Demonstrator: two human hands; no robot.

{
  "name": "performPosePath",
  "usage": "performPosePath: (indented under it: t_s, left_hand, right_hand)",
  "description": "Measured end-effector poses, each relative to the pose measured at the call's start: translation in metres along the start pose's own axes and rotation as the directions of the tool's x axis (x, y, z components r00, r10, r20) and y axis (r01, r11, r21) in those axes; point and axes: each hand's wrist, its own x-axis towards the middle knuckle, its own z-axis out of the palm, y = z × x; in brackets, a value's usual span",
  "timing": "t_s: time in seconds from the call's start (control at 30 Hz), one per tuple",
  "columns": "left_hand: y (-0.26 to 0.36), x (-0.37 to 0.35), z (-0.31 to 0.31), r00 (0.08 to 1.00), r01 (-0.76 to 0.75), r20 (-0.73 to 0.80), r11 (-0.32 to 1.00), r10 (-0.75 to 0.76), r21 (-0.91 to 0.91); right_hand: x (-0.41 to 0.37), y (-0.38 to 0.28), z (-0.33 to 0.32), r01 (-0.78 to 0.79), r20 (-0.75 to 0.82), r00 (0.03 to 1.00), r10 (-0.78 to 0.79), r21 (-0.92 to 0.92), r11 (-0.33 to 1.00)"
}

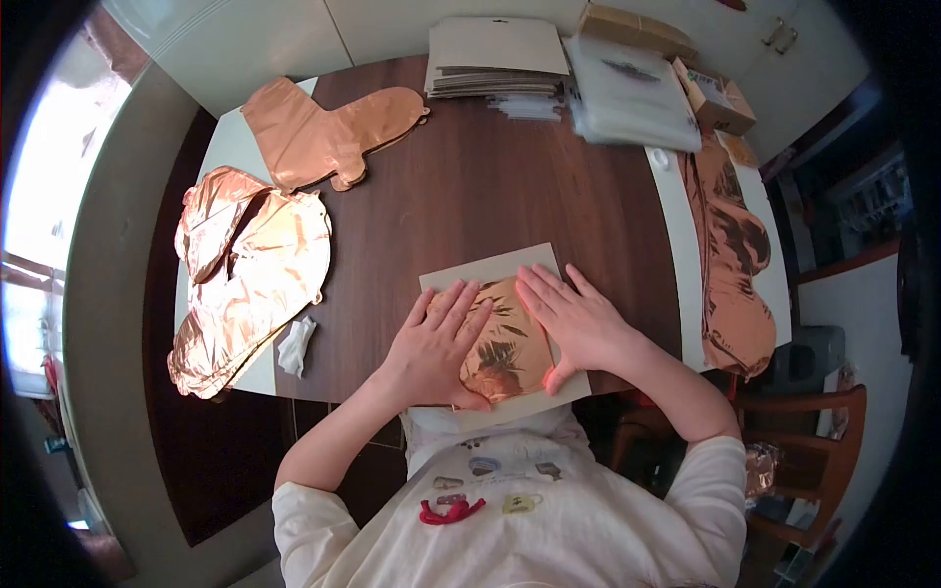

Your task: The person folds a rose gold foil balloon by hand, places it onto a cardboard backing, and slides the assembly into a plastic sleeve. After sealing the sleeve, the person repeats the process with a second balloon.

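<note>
A folded rose-gold foil balloon (508,348) lies on a grey-beige cardboard sheet (490,267) at the table's front edge. My left hand (441,343) rests flat on the foil's left side with its fingers stretched out. On the right side, my right hand (578,323) lies flat, fingers spread, over the edges of foil and card. Creases and dark reflections show on the foil between both hands. Part of the foil is hidden under the palms.
Flat foil balloons (328,132) and shiny crumpled ones (260,265) lie at the left; another foil piece (735,265) lies right. A white crumpled tissue (295,347) is near the left hand. Stacked cardboard (498,47), clear plastic bags (632,93) and a small box (720,98) stand behind.
</note>
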Motion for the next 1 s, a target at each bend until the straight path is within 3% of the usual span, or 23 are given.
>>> performPosePath:
  t_s: [0.2,0.47,0.5,0.53,0.6,0.7,0.77,0.8,0.9,0.93,1.0]
  left_hand:
    - [-0.009,-0.007,-0.006,0.998,0.005,0.062,1.0,-0.006,0.024]
    - [0.007,-0.053,0.015,0.949,0.257,-0.155,0.959,-0.274,-0.123]
    - [0.015,-0.065,0.015,0.936,0.272,-0.185,0.949,-0.3,-0.16]
    - [0.027,-0.075,0.017,0.875,0.274,-0.332,0.926,-0.352,-0.259]
    - [0.046,-0.101,0.033,0.762,0.341,-0.461,0.887,-0.455,-0.312]
    - [0.069,-0.132,0.065,0.666,0.403,-0.237,0.609,-0.707,-0.683]
    - [0.075,-0.135,0.081,0.617,0.425,0.118,0.203,-0.778,-0.882]
    - [0.078,-0.13,0.093,0.647,0.138,0.113,-0.03,-0.754,-0.99]
    - [0.072,-0.121,0.102,0.773,-0.087,0.175,-0.376,-0.61,-0.922]
    - [0.069,-0.118,0.107,0.767,-0.012,0.185,-0.302,-0.614,-0.953]
    - [0.062,-0.112,0.116,0.759,-0.03,0.197,-0.336,-0.621,-0.941]
  right_hand:
    - [0.001,-0.003,-0.005,-0.034,0.044,0.998,0.036,-0.039,0.999]
    - [0.009,0.007,0.008,0.104,-0.026,0.994,-0.102,0.055,0.993]
    - [0.012,0.005,0.008,0.123,-0.029,0.992,-0.122,0.06,0.991]
    - [0.016,0.003,0.007,0.157,-0.032,0.987,-0.155,0.042,0.987]
    - [0.03,0.002,0.003,0.227,-0.038,0.973,-0.227,0.008,0.974]
    - [0.052,-0.005,-0.009,0.32,0.04,0.947,-0.32,0.006,0.947]
    - [0.067,-0.008,-0.014,0.412,0.079,0.909,-0.41,-0.013,0.911]
    - [0.074,-0.01,-0.016,0.456,0.099,0.886,-0.452,-0.023,0.89]
    - [0.088,-0.016,-0.02,0.526,0.155,0.844,-0.513,-0.064,0.848]
    - [0.091,-0.017,-0.02,0.548,0.159,0.831,-0.533,-0.069,0.834]
    - [0.096,-0.018,-0.022,0.586,0.167,0.806,-0.568,-0.083,0.806]
